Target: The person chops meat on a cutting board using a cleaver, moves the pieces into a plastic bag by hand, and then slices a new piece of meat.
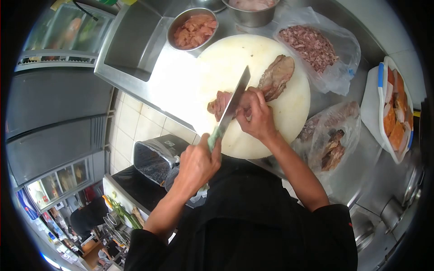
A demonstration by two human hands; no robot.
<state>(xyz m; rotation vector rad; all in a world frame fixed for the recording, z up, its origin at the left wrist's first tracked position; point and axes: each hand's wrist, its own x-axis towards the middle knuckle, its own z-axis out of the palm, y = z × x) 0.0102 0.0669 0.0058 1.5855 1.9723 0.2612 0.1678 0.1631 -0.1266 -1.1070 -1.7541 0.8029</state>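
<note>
left hand (196, 163) was clenched round the handle of a cleaver (235, 101), blade angled down across a slab of cooked meat (276, 77). right hand (256, 115) pressed on the meat just beside the blade, fingers curled and gripping it. the meat lay on a round white cutting board (217, 63) on the steel bench (370, 162). a metal bowl of chopped pieces (193, 30) sat past the board, and a bag of minced meat (312, 47) lay off to the right.

Brown meat slab (276, 77) flat on round board (217, 63), cleaver (236, 100) edge seemingly in its pinkish end
</note>
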